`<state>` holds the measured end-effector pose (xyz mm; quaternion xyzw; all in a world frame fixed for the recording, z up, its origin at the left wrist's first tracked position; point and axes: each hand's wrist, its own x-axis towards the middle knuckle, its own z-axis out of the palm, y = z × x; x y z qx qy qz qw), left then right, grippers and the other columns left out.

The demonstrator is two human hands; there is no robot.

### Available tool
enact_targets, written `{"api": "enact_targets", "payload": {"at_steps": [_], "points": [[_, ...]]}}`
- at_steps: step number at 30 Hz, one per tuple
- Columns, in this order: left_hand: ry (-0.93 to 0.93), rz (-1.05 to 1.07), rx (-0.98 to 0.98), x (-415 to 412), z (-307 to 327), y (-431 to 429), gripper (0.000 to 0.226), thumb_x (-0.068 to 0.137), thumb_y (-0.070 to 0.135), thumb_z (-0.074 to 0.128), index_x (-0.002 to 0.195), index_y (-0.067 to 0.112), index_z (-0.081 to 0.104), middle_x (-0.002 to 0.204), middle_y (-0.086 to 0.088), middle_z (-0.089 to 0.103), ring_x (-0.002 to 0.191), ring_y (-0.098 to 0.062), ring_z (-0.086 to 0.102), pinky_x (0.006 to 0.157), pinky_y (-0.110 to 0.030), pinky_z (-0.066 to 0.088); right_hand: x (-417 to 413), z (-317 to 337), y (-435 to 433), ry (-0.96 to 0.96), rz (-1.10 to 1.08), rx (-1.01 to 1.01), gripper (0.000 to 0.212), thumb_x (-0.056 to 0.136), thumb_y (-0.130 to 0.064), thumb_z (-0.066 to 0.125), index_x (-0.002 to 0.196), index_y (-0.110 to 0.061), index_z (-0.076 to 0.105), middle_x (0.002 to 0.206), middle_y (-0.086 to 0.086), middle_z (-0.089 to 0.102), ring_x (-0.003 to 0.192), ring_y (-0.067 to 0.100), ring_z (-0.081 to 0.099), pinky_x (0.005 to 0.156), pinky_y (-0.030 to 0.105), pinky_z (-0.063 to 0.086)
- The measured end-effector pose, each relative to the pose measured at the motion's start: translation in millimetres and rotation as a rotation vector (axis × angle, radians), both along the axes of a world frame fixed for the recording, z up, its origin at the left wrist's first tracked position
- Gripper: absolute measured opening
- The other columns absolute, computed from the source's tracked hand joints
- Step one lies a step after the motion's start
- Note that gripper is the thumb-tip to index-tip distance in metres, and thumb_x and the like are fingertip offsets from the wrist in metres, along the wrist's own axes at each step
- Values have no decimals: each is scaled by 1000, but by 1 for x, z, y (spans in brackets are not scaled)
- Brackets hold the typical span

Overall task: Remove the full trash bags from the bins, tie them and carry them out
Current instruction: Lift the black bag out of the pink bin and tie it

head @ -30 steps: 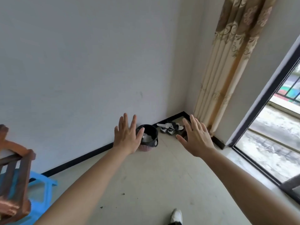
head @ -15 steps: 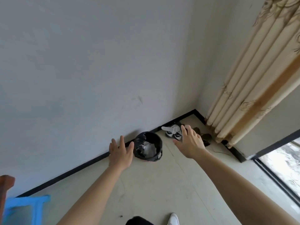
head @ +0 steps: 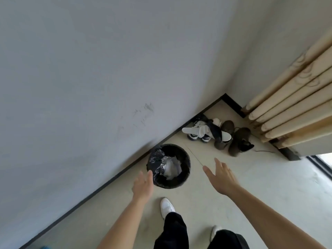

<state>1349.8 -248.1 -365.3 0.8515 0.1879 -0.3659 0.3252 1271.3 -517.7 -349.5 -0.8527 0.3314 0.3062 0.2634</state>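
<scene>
A small round bin stands on the floor against the wall, lined with a black trash bag whose edge folds over the rim. White crumpled paper lies inside the bag. My left hand reaches toward the bin's near left rim with straight fingers, just short of touching it, holding nothing. To the right of the bin hovers my right hand, fingers spread and empty, a short gap from the rim.
Several shoes and sandals are piled in the corner beyond the bin. A beige curtain hangs at the right, with a glass door beside it. My white shoe stands just behind the bin.
I have stepped closer and the view tilted down, so the bin is now right below me. Both hands have dropped toward the bin's rim, still empty.
</scene>
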Motion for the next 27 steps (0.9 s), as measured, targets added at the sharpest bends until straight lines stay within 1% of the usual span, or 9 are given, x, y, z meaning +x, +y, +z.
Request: {"api": "enact_targets", "payload": {"at_steps": [5, 8, 11, 14, 16, 19, 22, 25, 27], "points": [[86, 178, -4, 34, -117, -5, 60, 105, 45, 32, 155, 12, 29, 163, -7, 27, 149, -23, 26, 116, -36, 22, 30, -134, 3, 100, -310, 180, 69, 101, -57, 32, 157, -18, 21, 159, 13, 33, 146, 31, 32, 115, 45, 28], [115, 361, 21, 48, -200, -4, 43, 104, 40, 36, 139, 17, 45, 151, -11, 42, 121, -22, 46, 99, -33, 33, 37, -226, 6, 176, -460, 255, 67, 100, -56, 31, 156, -20, 25, 157, 10, 37, 143, 31, 35, 114, 46, 29], [197, 620, 82, 56, -283, 4, 55, 103, 43, 36, 148, 13, 38, 138, -8, 47, 106, -23, 52, 97, -42, 42, 32, -324, 7, 275, -582, 328, 78, 91, -68, 27, 154, -22, 26, 150, 6, 44, 137, 30, 44, 117, 53, 29], [292, 888, 68, 50, -358, 19, 58, 102, 47, 40, 150, 15, 36, 146, -8, 46, 129, -27, 48, 98, -48, 44, 23, -409, 11, 307, -800, 433, 79, 90, -69, 31, 148, -16, 37, 130, 5, 52, 117, 25, 55, 104, 51, 47], [340, 982, -26, 42, -396, 27, 47, 102, 41, 43, 141, 17, 49, 134, -11, 56, 124, -28, 53, 98, -48, 45, 19, -449, 17, 288, -935, 520, 66, 97, -62, 37, 142, -15, 46, 124, 7, 57, 110, 26, 61, 94, 45, 55], [353, 1093, -366, 33, -433, 30, 30, 97, 35, 49, 113, 20, 69, 119, -11, 69, 112, -28, 64, 89, -43, 53, 15, -480, 23, 252, -1015, 711, 57, 94, -64, 46, 123, -20, 65, 119, 7, 68, 110, 27, 65, 93, 41, 56], [335, 1205, -645, 34, -443, 32, 41, 98, 34, 47, 126, 13, 66, 126, -13, 69, 118, -30, 65, 103, -46, 49, 24, -484, 21, 129, -1152, 957, 45, 93, -51, 53, 101, -14, 78, 116, 11, 71, 110, 29, 65, 104, 43, 50], [252, 1228, -518, 37, -437, 37, 40, 91, 18, 61, 129, 7, 64, 131, -11, 67, 121, -25, 64, 104, -44, 50, 32, -473, 18, 32, -1265, 979, 35, 97, -23, 48, 77, -14, 76, 87, 8, 68, 78, 20, 62, 85, 32, 52], [184, 1217, -319, 41, -424, 41, 24, 88, 9, 67, 111, 6, 68, 119, -11, 72, 105, -22, 70, 92, -40, 57, 36, -458, 14, 20, -1276, 898, 30, 97, -13, 48, 73, -15, 67, 71, 2, 62, 62, 13, 56, 67, 26, 49]]}}
